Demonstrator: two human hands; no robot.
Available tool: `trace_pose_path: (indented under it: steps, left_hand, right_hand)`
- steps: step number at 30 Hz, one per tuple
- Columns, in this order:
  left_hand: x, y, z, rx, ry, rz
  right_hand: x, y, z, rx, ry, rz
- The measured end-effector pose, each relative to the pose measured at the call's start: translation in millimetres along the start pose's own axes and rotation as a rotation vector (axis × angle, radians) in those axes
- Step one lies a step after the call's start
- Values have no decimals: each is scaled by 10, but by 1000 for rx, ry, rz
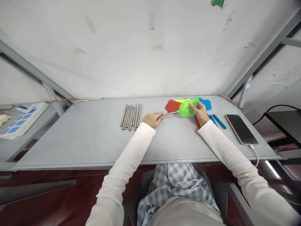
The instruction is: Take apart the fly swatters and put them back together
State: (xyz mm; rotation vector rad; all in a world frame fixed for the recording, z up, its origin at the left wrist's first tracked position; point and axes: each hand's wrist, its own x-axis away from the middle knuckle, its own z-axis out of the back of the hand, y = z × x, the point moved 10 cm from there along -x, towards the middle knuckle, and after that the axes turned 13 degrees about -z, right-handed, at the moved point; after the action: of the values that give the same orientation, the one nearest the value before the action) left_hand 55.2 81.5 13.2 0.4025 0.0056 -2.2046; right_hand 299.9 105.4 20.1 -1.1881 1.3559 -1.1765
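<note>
My right hand (pixel 201 112) grips the mesh head of a green fly swatter (pixel 187 108), thumb on top. The fingers of my left hand (pixel 152 119) are closed round the thin metal rod (pixel 169 113) that meets the neck of this green head. Behind and under the green head lie more swatter heads, a red one (pixel 172 106) and a blue one (pixel 206 104), with a yellow one partly hidden between them. By my right wrist lie blue handle sleeves (pixel 219 121), and red and yellow pieces are partly covered by the hand.
A row of several metal rods (pixel 130 117) lies left of my left hand on the grey table (pixel 94 135). On the right a phone (pixel 241 129) is plugged into a white cable (pixel 255 153). A white wall stands behind, with metal frame posts at both sides.
</note>
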Motion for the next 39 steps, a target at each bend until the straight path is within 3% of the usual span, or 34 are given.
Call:
trace_pose_path:
  steps: [18, 30, 39]
  left_hand:
    - [-18, 40, -97, -77, -103, -3]
    - [7, 7, 118, -36, 7, 42]
    - [60, -86, 176, -55, 86, 99]
  right_hand:
    - [82, 8, -90, 14, 22, 8]
    - [89, -45, -125, 28, -24, 14]
    - [82, -77, 31, 108, 111, 92]
